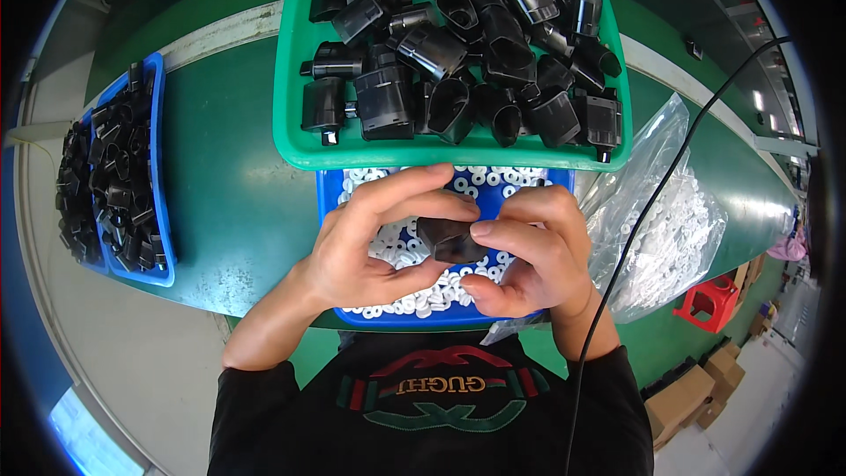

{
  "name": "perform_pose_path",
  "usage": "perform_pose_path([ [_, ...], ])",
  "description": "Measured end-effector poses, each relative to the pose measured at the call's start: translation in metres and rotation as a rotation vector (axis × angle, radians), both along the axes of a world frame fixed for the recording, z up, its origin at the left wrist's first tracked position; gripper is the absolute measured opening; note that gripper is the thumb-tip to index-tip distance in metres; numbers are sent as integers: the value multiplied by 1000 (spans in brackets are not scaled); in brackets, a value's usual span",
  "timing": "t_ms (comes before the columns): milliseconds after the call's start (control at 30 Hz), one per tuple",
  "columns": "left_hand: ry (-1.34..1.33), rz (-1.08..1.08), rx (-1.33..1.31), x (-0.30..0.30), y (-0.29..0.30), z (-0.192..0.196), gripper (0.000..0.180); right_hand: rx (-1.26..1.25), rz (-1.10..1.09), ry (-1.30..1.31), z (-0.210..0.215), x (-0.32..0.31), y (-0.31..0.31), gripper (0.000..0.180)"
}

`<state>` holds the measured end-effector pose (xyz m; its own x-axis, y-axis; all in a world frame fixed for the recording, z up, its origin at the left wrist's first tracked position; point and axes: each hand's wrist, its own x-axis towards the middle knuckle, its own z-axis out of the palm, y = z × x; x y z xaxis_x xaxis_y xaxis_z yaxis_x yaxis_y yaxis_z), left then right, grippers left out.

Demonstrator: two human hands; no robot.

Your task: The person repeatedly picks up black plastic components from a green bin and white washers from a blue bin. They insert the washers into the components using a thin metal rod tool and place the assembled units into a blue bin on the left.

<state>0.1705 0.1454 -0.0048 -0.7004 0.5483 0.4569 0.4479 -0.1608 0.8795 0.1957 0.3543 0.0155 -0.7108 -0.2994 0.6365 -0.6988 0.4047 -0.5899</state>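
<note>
A black plastic part (449, 242), angular and hollow-looking, is held above a blue tray (328, 198) of small white rings (423, 300). My left hand (370, 234) grips its left side between thumb and fingers. From the right, my right hand (542, 247) has its index fingertip pressed on the part's right end, with the thumb a little below and apart from it. Whether a white ring sits inside the part or between those right fingers cannot be made out. Just beyond my hands, a green tray (441, 159) holds several similar black parts (383, 101), lying at mixed angles.
Blue bins (167, 247) heaped with small black parts stand at the left of the green table (220, 185). On the right lies a clear bag (661, 238) of white rings, with a black cable (648, 203) hanging across. A red stool (708, 304) and cardboard boxes (683, 401) are on the floor.
</note>
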Motion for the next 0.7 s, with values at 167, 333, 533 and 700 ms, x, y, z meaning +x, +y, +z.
perform_pose_path([
  [167, -7, -6, 23, -1, -4, -2, 84, 54, -12, -24, -1, -3, -3, 43],
  [333, -86, -35, 26, -1, 0, -6, 89, 120, -4, 16, -1, -2, 2, 44],
  [533, 106, -96, 54, -6, -2, -5, 94, 49, -34, 51, 12, 7, 6, 40],
  [700, 146, -124, -22, -9, -5, -9, 91, 75, -33, 90, 8, 1, 2, 35],
])
